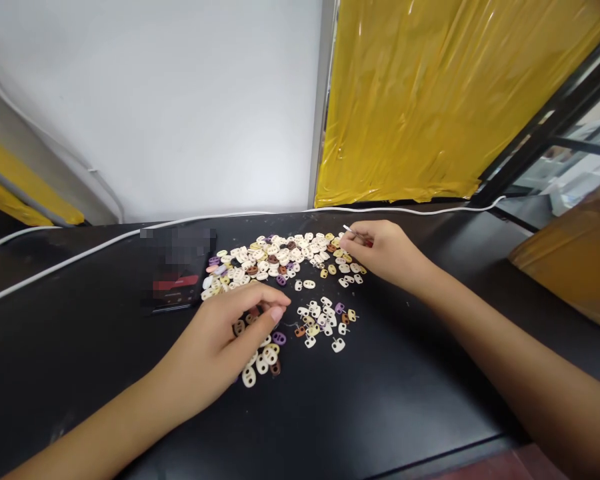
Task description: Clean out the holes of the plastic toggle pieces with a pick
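Observation:
My left hand is over a small group of oval two-holed plastic pieces, its thumb and fingertips brought together. Whatever may be between them is hidden. Further back on the right, my right hand pinches a thin white piece between thumb and fingers; only its tip shows. The right hand is at the right end of a wide pile of similar pieces, mostly cream, with some brown, purple and yellow. Between the hands lies a loose cluster of smaller pieces with metal pins.
A dark phone, partly blurred out, lies left of the pile on the black table. A white cable runs along the table's back edge, below a white wall and a yellow-wrapped panel. A brown box stands at the right.

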Tool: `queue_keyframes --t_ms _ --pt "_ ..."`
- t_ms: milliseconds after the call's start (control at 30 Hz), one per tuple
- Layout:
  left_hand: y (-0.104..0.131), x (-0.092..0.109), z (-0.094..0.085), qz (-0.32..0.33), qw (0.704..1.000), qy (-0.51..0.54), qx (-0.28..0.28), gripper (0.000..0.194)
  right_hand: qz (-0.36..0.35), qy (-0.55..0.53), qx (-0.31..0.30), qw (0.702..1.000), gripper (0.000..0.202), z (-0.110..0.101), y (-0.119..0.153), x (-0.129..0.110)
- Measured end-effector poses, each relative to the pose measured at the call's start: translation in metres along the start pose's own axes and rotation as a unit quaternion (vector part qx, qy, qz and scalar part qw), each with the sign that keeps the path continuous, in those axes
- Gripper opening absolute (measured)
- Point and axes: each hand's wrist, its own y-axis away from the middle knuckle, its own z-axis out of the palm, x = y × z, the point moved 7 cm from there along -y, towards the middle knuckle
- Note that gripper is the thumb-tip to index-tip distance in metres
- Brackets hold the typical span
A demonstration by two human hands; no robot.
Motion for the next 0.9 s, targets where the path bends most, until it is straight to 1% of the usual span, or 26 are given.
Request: queue_keyframes --t_ms 67,200,267,367,533,633,733,800,833,900 --pt "0.001 0.004 0.001 0.011 1.000 -0.002 0.000 0.017 -0.025 0.024 0.010 0.999 0.023 0.004 -0.002 0.001" --pt "0.003 0.005 0.005 0.001 1.000 0.001 -0.006 0.018 -0.067 0.059 -0.007 0.996 0.015 0.020 0.000 -0.007" --pt "0.003 0.004 0.009 -0.005 1.000 0.003 -0.028 0.018 -0.068 0.071 -0.006 0.995 0.010 0.024 0.000 -0.010" --pt "0.004 0.002 0.011 -0.011 0.999 0.009 -0.046 0.019 -0.068 0.085 -0.006 0.994 0.008 0.027 -0.001 -0.013" --pt "0.003 -0.001 0.013 -0.022 0.998 0.017 -0.056 0.019 -0.067 0.095 -0.008 0.993 0.008 0.031 -0.006 -0.016" --pt "0.003 -0.002 0.014 -0.019 0.998 0.013 -0.056 0.018 -0.062 0.094 0.005 0.994 0.015 0.032 -0.007 -0.018" --pt "0.002 -0.001 0.011 -0.003 0.999 0.005 -0.036 0.017 -0.053 0.068 0.027 0.996 0.017 0.028 -0.005 -0.020" --pt "0.002 -0.001 0.006 0.010 1.000 -0.002 -0.002 0.017 -0.053 0.035 0.028 0.998 0.020 0.024 -0.001 -0.024" --pt "0.002 -0.001 0.004 0.014 1.000 -0.001 0.016 0.018 -0.057 0.009 0.013 0.998 0.022 0.025 0.002 -0.028" --pt "0.002 -0.002 0.000 0.012 0.999 0.026 0.046 0.022 -0.068 -0.066 -0.041 0.995 0.026 0.029 0.011 -0.039"
